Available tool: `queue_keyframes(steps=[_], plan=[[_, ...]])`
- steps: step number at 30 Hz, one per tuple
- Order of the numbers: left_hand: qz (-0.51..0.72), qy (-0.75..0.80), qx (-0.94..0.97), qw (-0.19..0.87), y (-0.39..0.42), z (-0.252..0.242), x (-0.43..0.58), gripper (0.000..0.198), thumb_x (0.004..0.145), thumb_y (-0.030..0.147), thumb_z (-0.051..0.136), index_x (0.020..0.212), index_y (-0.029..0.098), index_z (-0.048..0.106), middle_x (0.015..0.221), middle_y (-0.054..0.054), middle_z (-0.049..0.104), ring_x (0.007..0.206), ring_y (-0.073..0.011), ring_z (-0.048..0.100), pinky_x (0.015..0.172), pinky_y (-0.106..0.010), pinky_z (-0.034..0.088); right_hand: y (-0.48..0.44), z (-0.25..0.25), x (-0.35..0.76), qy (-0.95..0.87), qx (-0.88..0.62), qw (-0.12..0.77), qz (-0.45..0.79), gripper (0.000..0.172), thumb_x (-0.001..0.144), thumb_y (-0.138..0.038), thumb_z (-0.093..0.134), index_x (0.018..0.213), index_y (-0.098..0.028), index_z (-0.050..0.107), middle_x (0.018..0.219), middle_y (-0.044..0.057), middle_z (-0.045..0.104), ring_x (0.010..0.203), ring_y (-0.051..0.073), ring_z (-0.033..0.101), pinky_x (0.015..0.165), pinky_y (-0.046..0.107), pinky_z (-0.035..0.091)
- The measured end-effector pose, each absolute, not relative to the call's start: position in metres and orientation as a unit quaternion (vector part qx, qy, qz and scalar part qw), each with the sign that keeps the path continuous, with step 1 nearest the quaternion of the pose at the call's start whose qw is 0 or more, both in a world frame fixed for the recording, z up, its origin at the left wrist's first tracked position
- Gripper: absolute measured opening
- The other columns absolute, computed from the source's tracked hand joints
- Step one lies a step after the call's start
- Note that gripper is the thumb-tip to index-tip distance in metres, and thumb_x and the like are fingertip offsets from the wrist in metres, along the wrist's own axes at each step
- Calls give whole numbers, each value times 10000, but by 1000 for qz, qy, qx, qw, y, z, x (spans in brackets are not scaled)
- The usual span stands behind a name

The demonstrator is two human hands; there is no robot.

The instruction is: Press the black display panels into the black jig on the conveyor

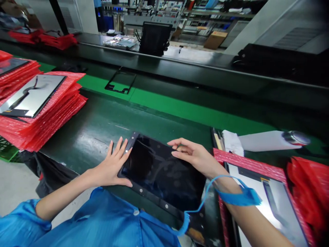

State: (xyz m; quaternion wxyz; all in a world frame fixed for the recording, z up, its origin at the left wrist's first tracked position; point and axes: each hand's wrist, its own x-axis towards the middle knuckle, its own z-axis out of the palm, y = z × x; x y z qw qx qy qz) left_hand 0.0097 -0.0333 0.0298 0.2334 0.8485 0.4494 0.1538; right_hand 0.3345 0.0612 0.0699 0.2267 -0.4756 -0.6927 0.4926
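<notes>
A black display panel (167, 171) lies in a dark flat fixture (154, 199) with small round metal studs, on the green bench in front of me. My left hand (115, 166) is spread out against the fixture's left end, its fingertips on the edge and its thumb at the near corner. Over the far edge of the panel is my right hand (189, 151). Its fingers are bent, with a gap between thumb and index finger and nothing visible between them. A blue wrist strap (239, 195) with a coiled cord circles the right wrist.
Red bubble bags (61, 106) are stacked at the left, with a silver-backed screen (33, 92) on top. Another silver-backed screen (269, 195) lies to the right, near a white bottle (264, 140) and more red bags (311, 188). A thin black frame (120, 82) sits further back.
</notes>
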Motion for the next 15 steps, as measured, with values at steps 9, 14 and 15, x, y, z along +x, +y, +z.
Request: queue_keyframes(steps=[9, 14, 15], plan=[[515, 407, 490, 573, 51, 63, 63, 329, 939, 444, 551, 1199, 242, 535, 1172, -56, 640, 1069, -221, 628, 888, -355, 524, 87, 152, 334, -763, -491, 380, 178, 326, 884, -513, 592, 1024, -221, 626, 1093, 94, 595, 951, 248, 638, 851, 409, 518], [540, 456, 468, 531, 193, 85, 63, 368, 943, 392, 569, 1226, 158, 547, 1142, -84, 618, 950, -184, 634, 799, -366, 559, 43, 158, 360, -778, -504, 375, 3, 320, 944, -459, 502, 1203, -291, 588, 1305, 98, 549, 1219, 313, 537, 1023, 490, 431], [538, 472, 465, 521, 216, 87, 62, 374, 942, 386, 574, 1234, 153, 552, 1165, -90, 610, 970, -190, 631, 819, -383, 559, 32, 150, 371, -781, -507, 364, 3, 317, 944, -454, 500, 1211, -306, 589, 1307, 87, 560, 1213, 315, 546, 1008, 484, 448]])
